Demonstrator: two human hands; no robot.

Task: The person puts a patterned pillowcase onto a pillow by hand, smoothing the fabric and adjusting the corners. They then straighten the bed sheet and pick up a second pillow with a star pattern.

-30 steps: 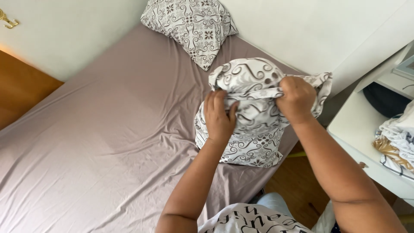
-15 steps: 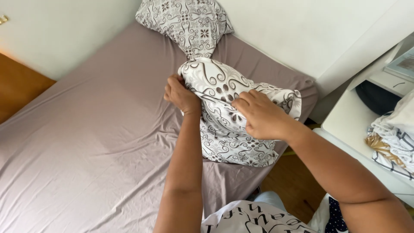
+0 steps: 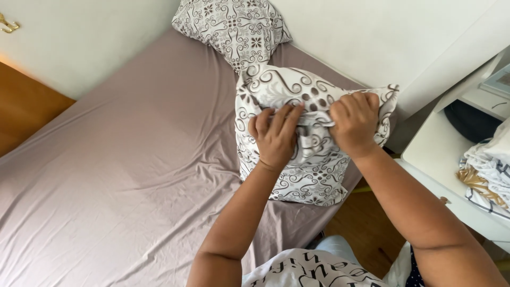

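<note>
White cotton with a brown scroll-and-dot print covers the pillow point(image 3: 297, 159) that both hands grip over the near edge of the bed point(image 3: 117, 175). Its lower end rests on the mauve fitted sheet while its upper end is lifted toward the wall. The left hand point(image 3: 276, 135) comes up from below on a nearly straight forearm, palm facing away, fingers curled closed and pinching a fold of the pillowcase near the middle. The right hand point(image 3: 353, 122) reaches in from the lower right on a bent arm, wrist cocked, knuckles up, fingers clenched tight on the same band of bunched fabric just beside the left hand. The two hands sit close together, almost touching. A second pillow point(image 3: 231, 29) in a matching print lies at the head of the bed against the wall, touching the held one's top corner. To the right stands a white shelf point(image 3: 441, 159) with folded cloth point(image 3: 489, 170) on it.
</note>
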